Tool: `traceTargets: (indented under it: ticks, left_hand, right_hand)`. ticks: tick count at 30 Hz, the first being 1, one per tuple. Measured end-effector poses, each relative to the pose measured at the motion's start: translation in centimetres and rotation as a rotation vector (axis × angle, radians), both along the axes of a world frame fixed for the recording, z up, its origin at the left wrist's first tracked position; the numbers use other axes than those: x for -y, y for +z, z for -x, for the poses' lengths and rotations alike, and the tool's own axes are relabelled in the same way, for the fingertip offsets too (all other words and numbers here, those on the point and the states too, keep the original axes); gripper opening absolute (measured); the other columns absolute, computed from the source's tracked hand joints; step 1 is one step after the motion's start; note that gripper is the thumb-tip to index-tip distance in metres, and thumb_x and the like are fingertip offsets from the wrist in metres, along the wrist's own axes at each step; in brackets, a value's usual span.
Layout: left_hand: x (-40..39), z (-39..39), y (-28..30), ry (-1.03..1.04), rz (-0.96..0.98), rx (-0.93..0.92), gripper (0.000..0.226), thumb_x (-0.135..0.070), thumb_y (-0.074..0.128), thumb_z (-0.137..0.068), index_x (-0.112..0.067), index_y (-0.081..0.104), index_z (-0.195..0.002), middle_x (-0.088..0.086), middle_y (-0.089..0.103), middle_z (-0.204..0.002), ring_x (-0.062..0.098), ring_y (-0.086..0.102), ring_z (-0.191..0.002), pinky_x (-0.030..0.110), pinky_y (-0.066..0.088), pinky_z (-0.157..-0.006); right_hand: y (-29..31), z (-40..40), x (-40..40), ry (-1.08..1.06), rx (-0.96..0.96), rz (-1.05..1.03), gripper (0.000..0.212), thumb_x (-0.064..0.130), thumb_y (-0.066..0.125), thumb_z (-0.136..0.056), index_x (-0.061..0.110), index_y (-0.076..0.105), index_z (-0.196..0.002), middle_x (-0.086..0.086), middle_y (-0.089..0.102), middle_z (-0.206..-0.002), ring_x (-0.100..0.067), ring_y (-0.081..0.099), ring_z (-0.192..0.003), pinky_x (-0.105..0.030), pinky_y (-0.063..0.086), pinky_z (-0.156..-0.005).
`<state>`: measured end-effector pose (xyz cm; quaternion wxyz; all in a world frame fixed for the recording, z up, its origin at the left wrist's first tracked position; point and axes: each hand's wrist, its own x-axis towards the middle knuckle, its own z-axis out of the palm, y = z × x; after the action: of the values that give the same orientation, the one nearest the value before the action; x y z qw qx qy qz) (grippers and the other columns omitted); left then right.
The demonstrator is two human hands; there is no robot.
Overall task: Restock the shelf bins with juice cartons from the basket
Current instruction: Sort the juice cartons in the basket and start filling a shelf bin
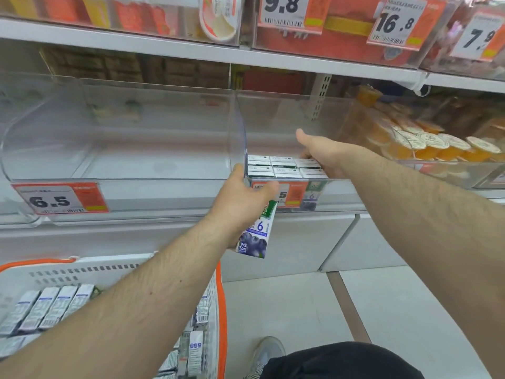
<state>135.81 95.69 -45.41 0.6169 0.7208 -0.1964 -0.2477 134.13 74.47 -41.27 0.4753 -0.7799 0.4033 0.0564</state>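
Note:
My left hand (240,198) grips a small blueberry juice carton (257,236) just below the front lip of the clear middle shelf bin (276,116). Inside that bin, several cartons (276,166) stand in rows at the front left. My right hand (322,153) reaches over the bin's front edge with its fingers down on the rightmost cartons and the thumb raised. I cannot tell whether it grips one. The white basket with an orange rim (221,310) sits at the lower left, and several more cartons (46,305) lie in it.
A clear bin (114,127) to the left, tagged 6.5, holds nothing. The bin to the right holds orange jelly cups (426,146). An upper shelf (191,49) with price tags hangs overhead. My shoe (266,351) stands on the tiled floor beside the basket.

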Motion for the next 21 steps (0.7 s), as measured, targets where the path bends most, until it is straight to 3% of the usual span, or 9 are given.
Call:
traceTargets:
  ticks: [2,4,5,7,9,12,14,17,21]
  left_hand:
    - [-0.4,0.2,0.0,0.058,0.007,0.061,0.051,-0.045,0.052,-0.095,-0.03,0.03,-0.139,-0.007,0.068,-0.093,0.018,0.069,-0.09,0.041,0.056,-0.086]
    - [-1.0,0.3,-0.3,0.136,0.094,0.099,0.056,-0.05,0.04,-0.098,-0.031,0.021,-0.147,-0.005,0.071,-0.099,0.018,0.067,-0.096,0.047,0.051,-0.093]
    - [-1.3,0.4,-0.3,0.169,0.15,0.088,0.051,-0.051,0.037,-0.099,-0.031,0.026,-0.144,-0.005,0.072,-0.098,0.018,0.068,-0.094,0.048,0.051,-0.092]
    - [-2.1,0.8,0.0,0.207,0.227,-0.003,0.039,-0.051,0.033,-0.1,-0.029,0.037,-0.132,-0.006,0.072,-0.09,0.018,0.069,-0.077,0.047,0.057,-0.078]
    - [-2.7,1.4,0.7,0.193,0.342,-0.197,0.028,-0.051,0.032,-0.101,-0.031,0.044,-0.117,-0.005,0.069,-0.086,0.023,0.066,-0.057,0.045,0.058,-0.054]
    - [-2.9,1.6,1.3,0.213,0.469,-0.288,0.022,-0.051,0.034,-0.099,-0.032,0.046,-0.099,-0.002,0.063,-0.083,0.015,0.064,-0.053,0.039,0.057,-0.052]
    - [-2.9,1.7,1.5,0.228,0.504,-0.255,0.026,-0.05,0.037,-0.098,-0.027,0.047,-0.105,0.0,0.059,-0.083,0.01,0.063,-0.057,0.031,0.054,-0.058]
    - [-2.7,2.1,2.3,0.15,0.489,-0.31,0.042,-0.051,0.037,-0.097,-0.018,0.042,-0.122,0.0,0.062,-0.076,0.009,0.065,-0.052,0.026,0.053,-0.047]
    - [-2.4,2.3,4.1,0.014,0.451,-0.428,0.044,-0.056,0.03,-0.098,-0.022,0.051,-0.116,0.0,0.056,-0.095,0.015,0.064,-0.076,0.033,0.054,-0.07]
  right_hand:
    - [0.2,0.0,-0.1,0.019,-0.066,0.043,0.089,0.079,0.016,-0.09,0.004,0.057,-0.115,-0.01,0.076,-0.086,-0.028,0.074,-0.078,-0.042,0.054,-0.081]
    - [0.5,0.0,-0.7,0.002,-0.076,0.32,0.091,0.077,0.011,-0.091,0.006,0.059,-0.122,-0.011,0.067,-0.115,-0.031,0.064,-0.102,-0.045,0.047,-0.098]
    - [0.6,0.0,-1.1,-0.039,-0.001,0.529,0.084,0.07,0.013,-0.095,0.006,0.062,-0.116,-0.014,0.064,-0.119,-0.032,0.058,-0.104,-0.041,0.045,-0.095]
    - [1.5,0.5,-3.2,-0.108,0.347,0.8,0.054,0.048,0.03,-0.101,0.01,0.061,-0.081,-0.009,0.064,-0.088,-0.027,0.052,-0.081,-0.033,0.04,-0.071]
    - [2.4,1.7,-6.9,-0.06,0.608,0.793,0.032,0.025,0.05,-0.091,0.012,0.049,-0.062,0.0,0.051,-0.063,-0.018,0.045,-0.063,-0.032,0.035,-0.059]
    - [2.4,4.5,-11.8,0.139,0.588,0.639,0.001,0.012,0.061,-0.076,0.013,0.06,-0.076,0.005,0.057,-0.065,-0.012,0.05,-0.061,-0.028,0.042,-0.06]
    - [2.3,6.5,-14.2,0.263,0.413,0.537,0.027,0.017,0.067,-0.074,0.022,0.057,-0.099,0.007,0.061,-0.075,-0.011,0.057,-0.066,-0.029,0.048,-0.064]
    - [1.9,8.0,-15.8,0.381,0.264,0.496,0.06,0.031,0.076,-0.073,0.031,0.043,-0.123,0.012,0.063,-0.089,-0.009,0.063,-0.078,-0.032,0.055,-0.073]
    - [0.7,8.6,-15.4,0.23,0.385,0.544,0.061,0.035,0.078,-0.075,0.031,0.048,-0.128,0.01,0.064,-0.101,-0.011,0.062,-0.089,-0.025,0.051,-0.074]
